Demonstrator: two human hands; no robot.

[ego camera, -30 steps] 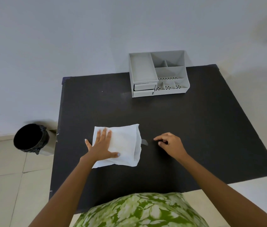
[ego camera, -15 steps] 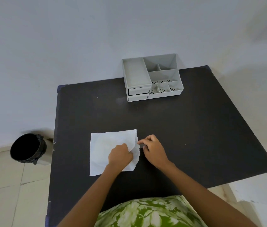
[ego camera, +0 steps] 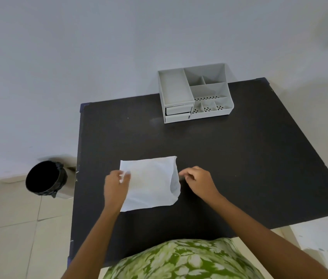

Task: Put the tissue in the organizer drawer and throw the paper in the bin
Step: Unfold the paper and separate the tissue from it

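A white tissue lies flat on the black table, its right edge folded up a little. My left hand pinches the tissue's left edge between thumb and fingers. My right hand is just right of the tissue, fingertips closed on a small grey paper scrap that is mostly hidden by the fingers. The grey organizer stands at the table's far edge. Its two small drawers at the front left are pushed in. The bin, lined with a black bag, stands on the floor left of the table.
A pale wall runs behind the table and the organizer. Tiled floor shows left of the table around the bin. The table's near edge is against my green patterned top.
My left hand slid from the middle of the tissue to its left edge and pinched it. My right hand came to the scrap beside the tissue's right edge and stays there.
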